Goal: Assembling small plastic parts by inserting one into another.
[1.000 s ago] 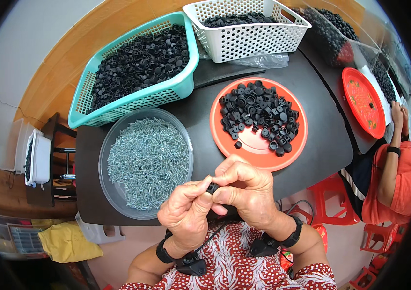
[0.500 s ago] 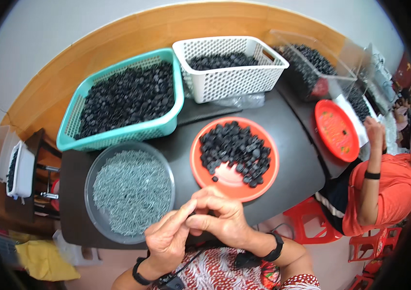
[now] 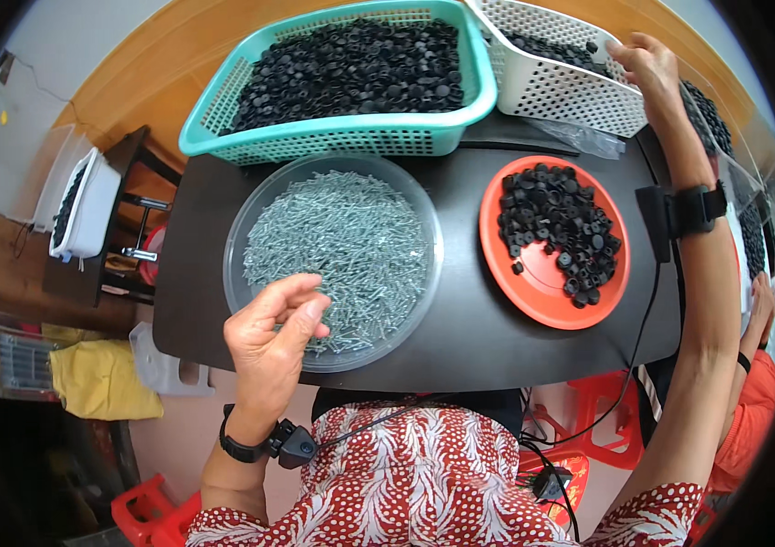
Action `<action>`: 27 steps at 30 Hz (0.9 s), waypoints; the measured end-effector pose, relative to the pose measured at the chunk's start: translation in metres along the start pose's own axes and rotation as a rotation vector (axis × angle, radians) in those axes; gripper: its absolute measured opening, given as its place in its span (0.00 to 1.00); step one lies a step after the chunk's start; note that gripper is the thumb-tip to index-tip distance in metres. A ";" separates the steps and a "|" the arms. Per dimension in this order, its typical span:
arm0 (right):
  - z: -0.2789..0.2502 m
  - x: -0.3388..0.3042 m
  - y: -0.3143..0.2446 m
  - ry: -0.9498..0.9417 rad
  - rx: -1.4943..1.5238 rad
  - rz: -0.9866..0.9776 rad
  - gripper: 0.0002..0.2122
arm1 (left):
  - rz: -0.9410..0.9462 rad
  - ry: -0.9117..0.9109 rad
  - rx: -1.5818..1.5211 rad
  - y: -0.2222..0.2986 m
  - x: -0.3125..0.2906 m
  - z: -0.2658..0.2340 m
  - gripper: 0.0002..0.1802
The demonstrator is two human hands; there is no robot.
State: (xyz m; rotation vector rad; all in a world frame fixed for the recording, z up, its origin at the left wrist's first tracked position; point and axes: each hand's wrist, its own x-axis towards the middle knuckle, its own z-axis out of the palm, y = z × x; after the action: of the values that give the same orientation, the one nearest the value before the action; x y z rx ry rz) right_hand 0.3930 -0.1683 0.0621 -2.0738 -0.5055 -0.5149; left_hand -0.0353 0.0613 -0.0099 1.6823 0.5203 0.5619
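Across the middle of the frame lies a black table [image 3: 460, 328] carrying four containers. At upper centre sits a teal basket [image 3: 351, 141] with slotted walls, heaped with black caps. To its right, at the upper right of the frame, stands a white basket [image 3: 570, 91] of the same slotted kind, also holding black caps. Below the teal basket, left of centre, is a round clear bowl [image 3: 424, 273] filled with silvery screws [image 3: 342, 242]. To the right of the bowl, apart from it, an orange plate [image 3: 552, 296] holds a loose pile of black caps gathered toward its upper half. A crumpled clear plastic bag [image 3: 579, 137] lies on the table between the white basket and the plate.

At the lower left of the bowl, the left hand [image 3: 271, 333] hovers over the near rim, fingers curled and thumb drawn toward the fingertips in a loose pinch; whether anything sits between them cannot be told. A black band with a small black box is strapped on that wrist.

Along the right side of the frame, the right arm stretches up past the plate, wearing a black wrist strap. The right hand [image 3: 647, 68] rests on the white basket's far rim, fingers bent over the caps; what they grip, if anything, is hidden.
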 end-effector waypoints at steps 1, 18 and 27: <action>0.006 0.002 -0.003 0.042 -0.034 0.008 0.25 | 0.014 0.023 0.067 -0.002 0.000 -0.002 0.10; -0.014 -0.208 -0.087 -0.404 0.483 0.208 0.04 | 0.643 -0.324 0.965 -0.017 0.022 0.002 0.12; 0.027 -0.273 -0.118 -0.534 0.672 -0.011 0.05 | 0.077 -0.211 0.239 -0.006 0.022 -0.005 0.02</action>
State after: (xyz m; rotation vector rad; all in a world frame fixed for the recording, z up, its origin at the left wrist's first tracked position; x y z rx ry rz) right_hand 0.1084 -0.1282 -0.0179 -1.5298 -0.8613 0.2110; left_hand -0.0211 0.0799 -0.0130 1.9698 0.3818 0.3813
